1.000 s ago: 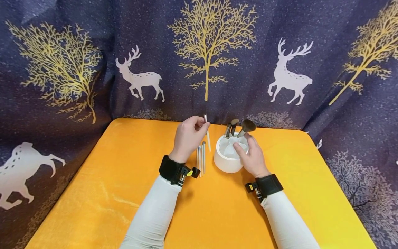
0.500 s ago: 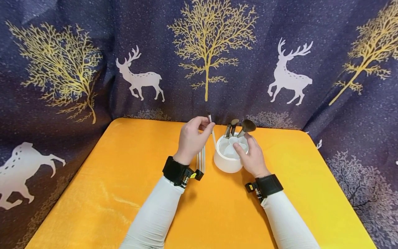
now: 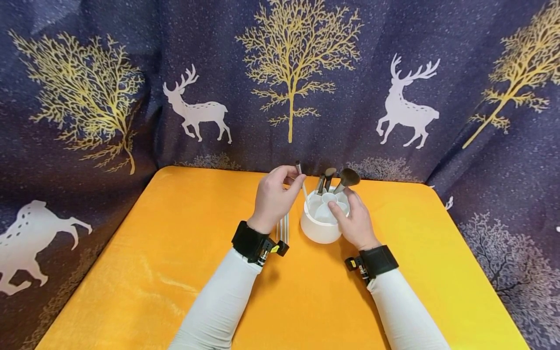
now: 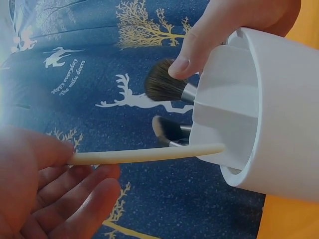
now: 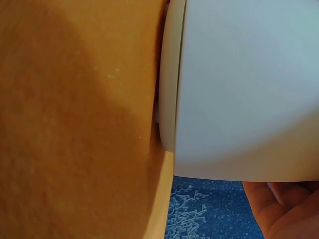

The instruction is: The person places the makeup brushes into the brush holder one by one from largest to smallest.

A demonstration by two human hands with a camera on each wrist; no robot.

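Observation:
My left hand (image 3: 276, 197) pinches a slim makeup brush (image 4: 144, 156) near its bristle end, with the pale handle slanting down. The handle's tip is at the mouth of a round white brush holder (image 3: 321, 232), over a compartment at its left side. My right hand (image 3: 356, 221) grips the holder from the right, thumb over the rim and fingers along the outer wall (image 5: 249, 99). Standing in the holder's rear compartments are a large fluffy brush (image 3: 349, 177), an angled brush (image 3: 330, 173) and a smaller brush partly hidden behind others.
Several thin brushes (image 3: 283, 229) lie side by side on the orange tablecloth (image 3: 175, 253), left of the holder and partly covered by my left hand and wrist. A dark blue curtain (image 3: 341, 116) printed with deer and trees hangs behind the table.
My left hand has moved right with the brush, bringing its handle from beside the holder to over its opening. My right hand and the holder have stayed put.

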